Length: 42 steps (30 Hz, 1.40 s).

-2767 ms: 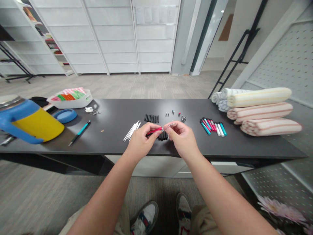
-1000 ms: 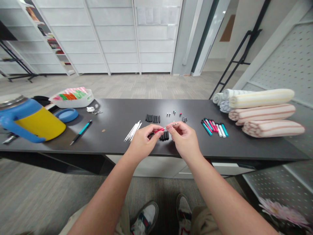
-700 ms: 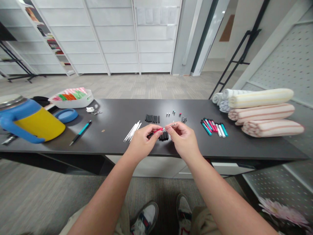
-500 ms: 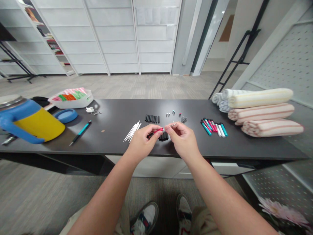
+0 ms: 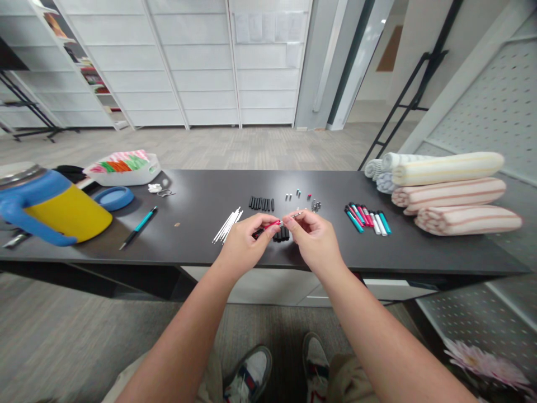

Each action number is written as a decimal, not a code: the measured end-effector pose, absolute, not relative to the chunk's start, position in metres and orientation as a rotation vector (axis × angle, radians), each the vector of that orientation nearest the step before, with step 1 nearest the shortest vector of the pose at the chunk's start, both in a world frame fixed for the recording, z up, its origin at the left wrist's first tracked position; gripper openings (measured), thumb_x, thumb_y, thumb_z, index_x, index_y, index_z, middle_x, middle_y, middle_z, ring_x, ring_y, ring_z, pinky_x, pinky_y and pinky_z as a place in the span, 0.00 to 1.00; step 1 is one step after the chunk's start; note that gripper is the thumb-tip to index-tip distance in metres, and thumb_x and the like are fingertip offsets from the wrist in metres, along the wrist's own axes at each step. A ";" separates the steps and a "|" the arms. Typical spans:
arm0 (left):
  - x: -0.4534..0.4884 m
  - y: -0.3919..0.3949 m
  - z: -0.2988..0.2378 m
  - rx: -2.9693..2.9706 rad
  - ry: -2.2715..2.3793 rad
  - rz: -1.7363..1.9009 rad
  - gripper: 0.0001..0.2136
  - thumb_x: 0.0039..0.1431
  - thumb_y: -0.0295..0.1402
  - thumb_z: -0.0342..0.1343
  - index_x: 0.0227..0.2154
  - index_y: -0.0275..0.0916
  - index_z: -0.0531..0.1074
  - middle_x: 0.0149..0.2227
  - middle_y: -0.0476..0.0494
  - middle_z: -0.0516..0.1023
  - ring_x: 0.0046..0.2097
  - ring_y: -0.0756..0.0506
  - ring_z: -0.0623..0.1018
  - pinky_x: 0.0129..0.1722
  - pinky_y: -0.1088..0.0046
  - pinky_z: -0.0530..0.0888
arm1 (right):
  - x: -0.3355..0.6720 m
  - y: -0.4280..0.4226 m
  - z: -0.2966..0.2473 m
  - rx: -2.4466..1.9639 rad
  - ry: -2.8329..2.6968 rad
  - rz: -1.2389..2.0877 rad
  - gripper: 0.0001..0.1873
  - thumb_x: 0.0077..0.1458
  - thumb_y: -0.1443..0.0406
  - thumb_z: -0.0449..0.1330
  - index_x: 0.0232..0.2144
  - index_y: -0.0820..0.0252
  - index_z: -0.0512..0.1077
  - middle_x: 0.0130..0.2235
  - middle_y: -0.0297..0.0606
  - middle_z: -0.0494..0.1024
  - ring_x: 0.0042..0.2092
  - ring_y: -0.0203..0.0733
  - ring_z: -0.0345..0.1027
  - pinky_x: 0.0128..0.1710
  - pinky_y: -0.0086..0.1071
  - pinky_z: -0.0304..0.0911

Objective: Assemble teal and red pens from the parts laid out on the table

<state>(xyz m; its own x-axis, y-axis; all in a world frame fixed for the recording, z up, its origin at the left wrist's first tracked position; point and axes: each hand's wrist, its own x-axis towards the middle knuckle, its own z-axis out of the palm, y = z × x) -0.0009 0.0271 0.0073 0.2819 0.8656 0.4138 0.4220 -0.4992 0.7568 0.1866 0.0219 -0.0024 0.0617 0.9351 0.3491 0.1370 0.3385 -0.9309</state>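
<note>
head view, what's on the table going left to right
jug → blue lid → teal pen → white sticks → left hand → red pen → right hand → pen pile → rolled towels

Plastic, metal, cloth on matt black

The red pen barrel (image 5: 271, 224) in my left hand (image 5: 243, 240) is smooth, glossy plastic; the tip piece (image 5: 296, 214) in my right hand (image 5: 314, 238) glints like metal. The table (image 5: 201, 196) is matt, the rolled towels (image 5: 448, 193) soft cloth, the yellow jug (image 5: 69, 215) shiny plastic.
</note>
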 end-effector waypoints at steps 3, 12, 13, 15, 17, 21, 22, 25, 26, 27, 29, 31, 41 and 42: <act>-0.001 0.027 0.007 2.052 1.164 1.137 0.08 0.69 0.38 0.59 0.45 0.43 0.81 0.42 0.47 0.86 0.42 0.46 0.83 0.41 0.72 0.76 | 0.186 0.022 -0.002 -1.096 -1.393 0.789 0.16 0.61 0.52 0.67 0.32 0.57 0.79 0.30 0.34 0.80 0.28 0.37 0.67 0.30 0.31 0.61; 0.000 0.028 0.007 2.074 1.168 1.130 0.09 0.70 0.38 0.59 0.45 0.43 0.81 0.43 0.45 0.86 0.43 0.44 0.83 0.42 0.70 0.77 | 0.186 0.020 -0.005 -1.135 -1.410 0.695 0.16 0.62 0.51 0.67 0.33 0.57 0.79 0.31 0.34 0.80 0.28 0.37 0.67 0.30 0.31 0.60; 0.000 0.028 0.007 2.074 1.168 1.127 0.09 0.69 0.38 0.59 0.45 0.43 0.81 0.43 0.45 0.86 0.43 0.45 0.83 0.42 0.70 0.77 | 0.186 0.019 -0.005 -1.137 -1.411 0.692 0.16 0.62 0.51 0.67 0.33 0.57 0.79 0.32 0.34 0.80 0.28 0.37 0.67 0.30 0.31 0.60; 0.000 0.027 0.007 2.072 1.171 1.124 0.09 0.69 0.38 0.59 0.45 0.42 0.81 0.43 0.45 0.86 0.43 0.45 0.83 0.42 0.70 0.76 | 0.186 0.019 -0.004 -1.138 -1.416 0.692 0.16 0.62 0.51 0.67 0.33 0.57 0.79 0.32 0.34 0.81 0.29 0.37 0.68 0.31 0.31 0.60; 0.000 0.027 0.008 2.067 1.179 1.127 0.08 0.69 0.37 0.59 0.45 0.42 0.81 0.43 0.46 0.86 0.42 0.45 0.83 0.41 0.71 0.76 | 0.186 0.020 -0.004 -1.133 -1.424 0.706 0.16 0.63 0.51 0.66 0.33 0.57 0.79 0.31 0.34 0.80 0.29 0.37 0.67 0.31 0.31 0.60; 0.000 0.027 0.008 2.068 1.186 1.133 0.08 0.69 0.37 0.60 0.44 0.42 0.81 0.41 0.46 0.86 0.41 0.45 0.83 0.39 0.71 0.75 | 0.188 0.022 -0.004 -1.114 -1.420 0.793 0.17 0.62 0.50 0.66 0.33 0.57 0.78 0.30 0.34 0.79 0.27 0.36 0.65 0.29 0.31 0.59; 0.000 0.027 0.008 2.070 1.186 1.133 0.08 0.69 0.37 0.60 0.44 0.42 0.81 0.41 0.46 0.86 0.41 0.45 0.83 0.39 0.71 0.75 | 0.188 0.022 -0.004 -1.108 -1.413 0.821 0.18 0.62 0.49 0.66 0.33 0.57 0.78 0.30 0.34 0.79 0.27 0.36 0.64 0.28 0.31 0.58; 0.000 0.027 0.008 2.076 1.180 1.130 0.08 0.69 0.37 0.59 0.44 0.43 0.81 0.41 0.46 0.86 0.41 0.45 0.83 0.40 0.71 0.75 | 0.188 0.024 -0.005 -1.070 -1.372 0.907 0.20 0.61 0.48 0.67 0.32 0.57 0.77 0.31 0.34 0.78 0.25 0.34 0.61 0.26 0.30 0.57; 0.000 0.027 0.008 2.078 1.180 1.130 0.08 0.69 0.37 0.59 0.44 0.43 0.81 0.41 0.47 0.86 0.41 0.46 0.83 0.40 0.71 0.76 | 0.188 0.025 -0.006 -1.057 -1.352 0.934 0.20 0.61 0.47 0.67 0.31 0.57 0.76 0.31 0.34 0.78 0.25 0.34 0.60 0.25 0.30 0.56; 0.000 0.027 0.008 2.078 1.179 1.131 0.08 0.69 0.37 0.60 0.44 0.43 0.81 0.42 0.47 0.86 0.41 0.46 0.83 0.41 0.71 0.76 | 0.188 0.026 -0.006 -1.044 -1.330 0.959 0.21 0.60 0.46 0.67 0.31 0.57 0.76 0.32 0.35 0.79 0.24 0.33 0.60 0.24 0.30 0.56; -0.001 0.027 0.008 2.075 1.178 1.129 0.08 0.68 0.37 0.60 0.44 0.43 0.81 0.42 0.46 0.86 0.41 0.45 0.83 0.40 0.71 0.76 | 0.187 0.027 -0.007 -1.024 -1.287 0.990 0.22 0.60 0.45 0.67 0.30 0.57 0.75 0.33 0.35 0.79 0.24 0.33 0.58 0.23 0.30 0.55; 0.000 0.027 0.008 2.075 1.174 1.124 0.08 0.69 0.37 0.60 0.45 0.43 0.81 0.42 0.46 0.86 0.42 0.45 0.83 0.39 0.71 0.76 | 0.187 0.027 -0.008 -1.008 -1.268 1.004 0.22 0.59 0.46 0.67 0.30 0.57 0.74 0.33 0.35 0.78 0.24 0.32 0.58 0.23 0.30 0.55; -0.001 0.027 0.007 2.069 1.185 1.145 0.08 0.69 0.37 0.60 0.44 0.43 0.81 0.42 0.47 0.86 0.41 0.46 0.83 0.41 0.71 0.76 | 0.188 0.027 -0.008 -1.088 -1.343 0.926 0.21 0.60 0.46 0.67 0.31 0.58 0.76 0.32 0.35 0.80 0.24 0.34 0.61 0.24 0.30 0.56; -0.001 0.027 0.007 2.069 1.185 1.147 0.08 0.69 0.37 0.60 0.44 0.43 0.81 0.42 0.47 0.86 0.41 0.46 0.83 0.41 0.71 0.76 | 0.188 0.027 -0.008 -1.100 -1.353 0.916 0.21 0.60 0.46 0.67 0.31 0.58 0.77 0.31 0.35 0.80 0.24 0.34 0.62 0.24 0.30 0.56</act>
